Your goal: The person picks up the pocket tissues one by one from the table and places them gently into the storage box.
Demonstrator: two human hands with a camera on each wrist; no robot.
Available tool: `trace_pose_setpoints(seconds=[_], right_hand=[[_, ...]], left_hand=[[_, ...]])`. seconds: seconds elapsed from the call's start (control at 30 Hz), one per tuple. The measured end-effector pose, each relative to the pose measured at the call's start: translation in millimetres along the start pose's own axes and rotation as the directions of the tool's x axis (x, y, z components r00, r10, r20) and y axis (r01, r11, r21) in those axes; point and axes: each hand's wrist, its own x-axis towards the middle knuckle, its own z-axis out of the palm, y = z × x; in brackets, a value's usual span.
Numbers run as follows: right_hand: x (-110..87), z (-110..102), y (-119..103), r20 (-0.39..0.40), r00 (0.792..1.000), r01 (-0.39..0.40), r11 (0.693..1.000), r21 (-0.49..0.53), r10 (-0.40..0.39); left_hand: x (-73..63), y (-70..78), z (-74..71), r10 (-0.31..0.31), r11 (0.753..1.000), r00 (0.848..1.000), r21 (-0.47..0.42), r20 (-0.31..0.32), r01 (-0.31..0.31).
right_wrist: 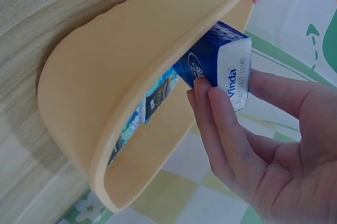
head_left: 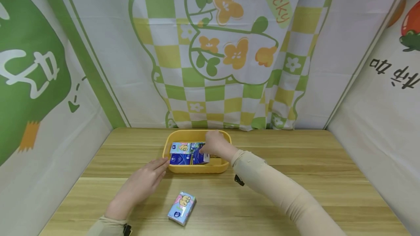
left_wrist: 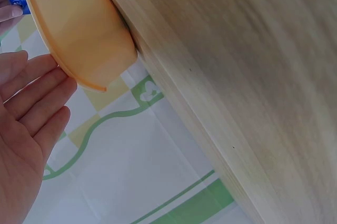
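Observation:
Between the thumb and fingers of my right hand [head_left: 218,145] is a dark-blue tissue pack [right_wrist: 216,58], pinched at the opening of a yellow plastic basket [head_left: 198,169]. Its white "Vinda" end faces out in the right wrist view. My left hand [head_left: 144,179] has its fingers straight, with the tips touching the basket's left rim, as the left wrist view shows too. Inside the basket lie a light-blue tissue pack [head_left: 179,148] with a cartoon print, another dark-blue pack [head_left: 179,159] and others partly hidden by my right hand.
A light-blue cartoon tissue pack [head_left: 182,208] lies on the wooden table [head_left: 282,207], in front of the basket and right of my left forearm. A checked curtain [head_left: 203,94] hangs behind the basket. Printed cloth walls stand on both sides.

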Motion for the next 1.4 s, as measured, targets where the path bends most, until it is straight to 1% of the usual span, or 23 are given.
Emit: trace_pose_setpoints(seconds=[0.27,0.43,0.63,0.9,1.2,1.4], right_hand=[[4.7,6,1,0.014,1.0,-0.02,1.0,0.013,0.02],[8.0,6,0,0.028,0.999,-0.022,1.0,-0.001,0.022],[10.7,6,-2,0.064,0.996,-0.059,0.998,0.01,0.058],[15.2,11,-2,0.081,0.993,-0.092,0.996,0.014,0.091],[17.2,14,-2,0.102,0.99,-0.095,0.993,-0.072,0.102],[19.6,15,0,0.13,0.989,-0.05,0.991,-0.126,0.067]], left_hand=[[-0.4,0.5,0.4,-0.006,1.0,1.0,0.004,0.006,0.006],[0.3,0.0,0.2,0.002,1.0,1.0,0.006,-0.009,-0.002],[1.0,0.0,-0.6,0.013,1.0,1.0,0.002,-0.014,-0.013],[0.7,0.8,-1.8,0.012,1.0,1.0,-0.001,-0.014,-0.012],[0.7,0.1,-1.9,0.018,1.0,1.0,0.007,-0.01,-0.018],[0.0,-0.5,-0.6,0.019,1.0,1.0,0.009,-0.013,-0.018]])
